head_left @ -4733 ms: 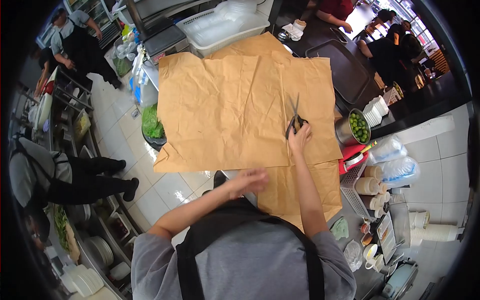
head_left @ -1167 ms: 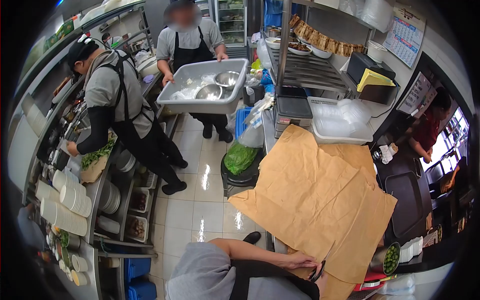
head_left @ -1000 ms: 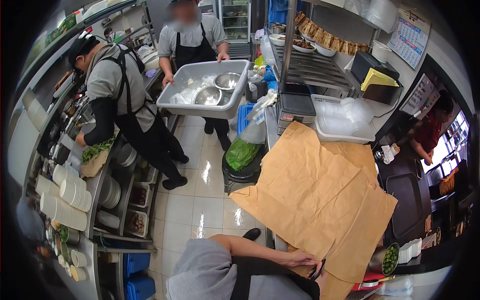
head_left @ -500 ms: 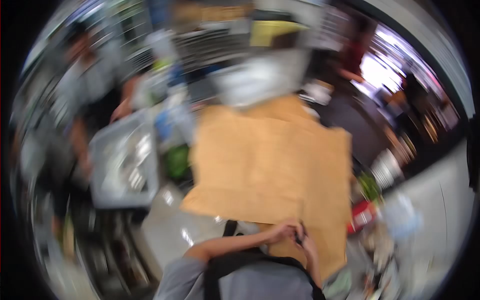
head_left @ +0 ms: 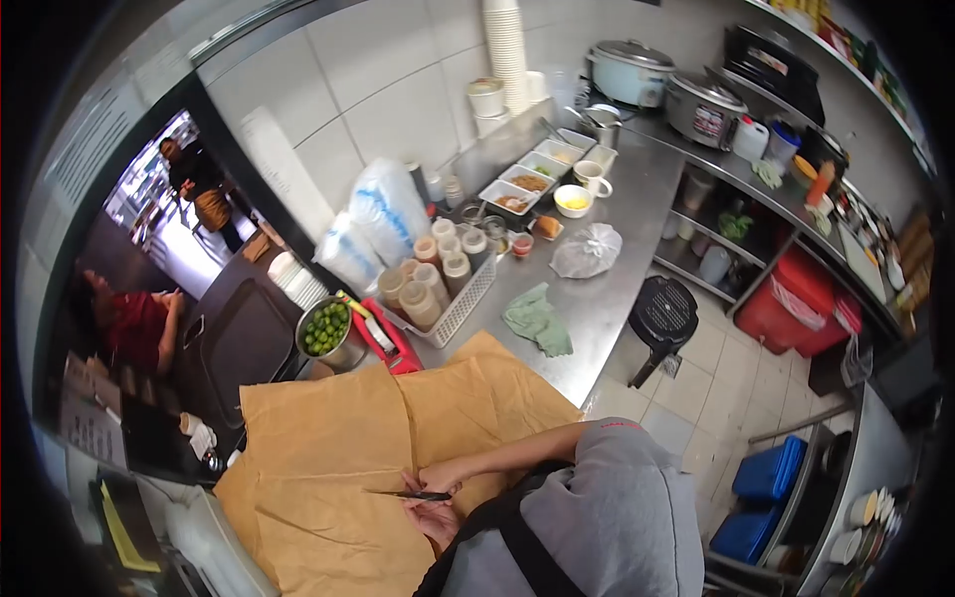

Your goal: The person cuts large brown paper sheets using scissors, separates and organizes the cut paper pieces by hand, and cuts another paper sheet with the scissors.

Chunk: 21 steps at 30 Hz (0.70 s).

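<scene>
Whether the left hand (head_left: 435, 521) grips is unclear; the right (head_left: 443, 476) clasps scissors (head_left: 429, 496), one pair.

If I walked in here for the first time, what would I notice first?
Probably the big creased brown paper spread over the near end of the metal counter, with black-handled scissors in the person's right hand. Next, maybe the small green fruit beside the paper, or the tall stack of cups by the tiled wall.
</scene>
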{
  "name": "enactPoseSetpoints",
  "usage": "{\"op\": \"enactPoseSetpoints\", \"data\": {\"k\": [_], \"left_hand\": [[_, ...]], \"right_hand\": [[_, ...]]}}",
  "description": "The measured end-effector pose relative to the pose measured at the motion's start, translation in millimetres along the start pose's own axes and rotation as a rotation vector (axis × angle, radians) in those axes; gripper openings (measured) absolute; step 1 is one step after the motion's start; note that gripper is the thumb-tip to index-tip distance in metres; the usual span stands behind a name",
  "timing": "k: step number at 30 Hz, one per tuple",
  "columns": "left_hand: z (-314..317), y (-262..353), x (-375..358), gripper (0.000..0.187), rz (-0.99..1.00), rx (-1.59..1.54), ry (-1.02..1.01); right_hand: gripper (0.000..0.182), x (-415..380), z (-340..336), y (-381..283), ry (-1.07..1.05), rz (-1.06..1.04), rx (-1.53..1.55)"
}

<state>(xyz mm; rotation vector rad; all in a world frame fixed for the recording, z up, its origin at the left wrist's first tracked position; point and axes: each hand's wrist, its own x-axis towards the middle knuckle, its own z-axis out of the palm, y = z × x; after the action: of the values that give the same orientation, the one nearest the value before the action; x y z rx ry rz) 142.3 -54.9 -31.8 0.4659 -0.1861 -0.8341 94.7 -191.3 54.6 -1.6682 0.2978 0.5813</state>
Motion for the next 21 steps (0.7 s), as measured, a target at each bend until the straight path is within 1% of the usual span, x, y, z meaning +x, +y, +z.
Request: {"op": "enactPoseSetpoints", "data": {"k": [5, 8, 9, 11, 12, 13, 14, 15, 16, 18, 20, 21], "left_hand": [[-10.3, 2.3, -4.8, 0.045, -0.013, 0.019, 0.099], [-5.9, -0.9, -6.2, 0.046, -0.033, 0.005, 0.144], [-1.6, -4.1, -7.2, 0.047, -0.037, -0.011, 0.156], [19.6, -1.5, -13.3, 0.036, -0.026, 0.008, 0.066], [2.9, -6.8, -16.4, 0.022, 0.029, -0.006, 0.158], [-13.0, -12.7, -20.2, 0.022, 0.084, -0.014, 0.250], [-9.7, -12.9, -19.1, 0.026, 0.114, -0.062, 0.100], [18.3, -2.9, -16.6, 0.034, 0.152, 0.157, 0.032], [9.7, -1.2, -17.4, 0.043, 0.159, 0.146, -0.108], [24.4, -3.6, -21.3, 0.041, 0.101, 0.157, 0.199], [54.8, 4.5, -20.5, 0.030, 0.082, 0.091, 0.313], [49.9, 1.5, -22.7, 0.031, 0.095, 0.102, 0.290]], "right_hand": [[0.064, 5.5, 0.3, 0.5, 0.033, -0.062, -0.035], [0.063, 10.6, -3.4, 3.8, -0.007, -0.092, -0.073], [0.053, 10.7, -2.2, 5.9, -0.011, -0.141, 0.006], [0.038, 20.0, -6.0, 17.0, -0.058, -0.167, -0.062], [0.030, 33.4, -4.8, 29.1, -0.094, -0.206, -0.062], [0.033, 35.1, -8.4, 31.1, -0.092, -0.193, -0.164], [0.045, 14.5, -16.4, 6.6, -0.127, -0.169, -0.201], [0.058, 18.1, -17.8, 7.6, -0.104, -0.037, -0.285], [0.065, 24.4, -17.5, 13.0, -0.148, -0.005, -0.232], [0.066, 15.0, -11.9, -4.4, -0.099, 0.086, -0.199], [0.063, 14.8, -13.1, -10.4, -0.112, 0.113, -0.223], [0.062, 15.3, -11.5, -11.5, -0.111, 0.126, -0.229]]}}
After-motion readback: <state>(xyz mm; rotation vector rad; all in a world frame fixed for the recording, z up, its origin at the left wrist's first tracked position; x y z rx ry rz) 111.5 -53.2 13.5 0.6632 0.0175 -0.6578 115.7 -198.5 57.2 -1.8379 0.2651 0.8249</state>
